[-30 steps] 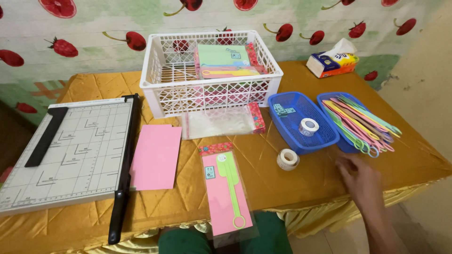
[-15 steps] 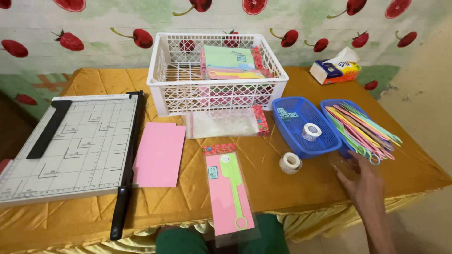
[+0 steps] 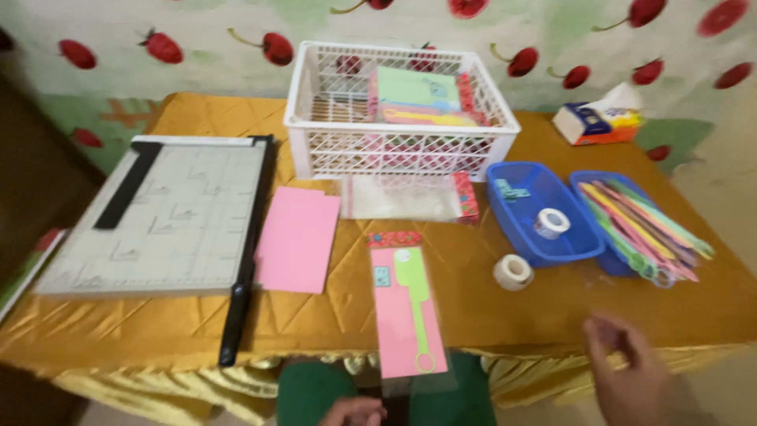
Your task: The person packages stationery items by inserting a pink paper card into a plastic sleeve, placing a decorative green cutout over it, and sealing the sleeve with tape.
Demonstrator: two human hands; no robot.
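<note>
A long clear packet (image 3: 408, 312) with a red patterned header, a pink card and a green spatula-shaped tool lies at the near edge of the gold-clothed worktop (image 3: 552, 315), overhanging it. The left hand (image 3: 353, 412), below it, is barely in view; its state cannot be told. The right hand (image 3: 631, 379) hovers empty, fingers loosely spread and blurred, near a white tape roll (image 3: 513, 272). A flat empty packet (image 3: 410, 197) lies before the white basket (image 3: 398, 150).

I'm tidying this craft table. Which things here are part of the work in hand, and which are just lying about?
In hand:
- left hand, at the near end of the pink packaged card
- right hand, empty, hovering near the tape roll

Lying about:
- paper cutter
- pink paper sheet
- white basket
- blue trays
- tissue pack
</note>
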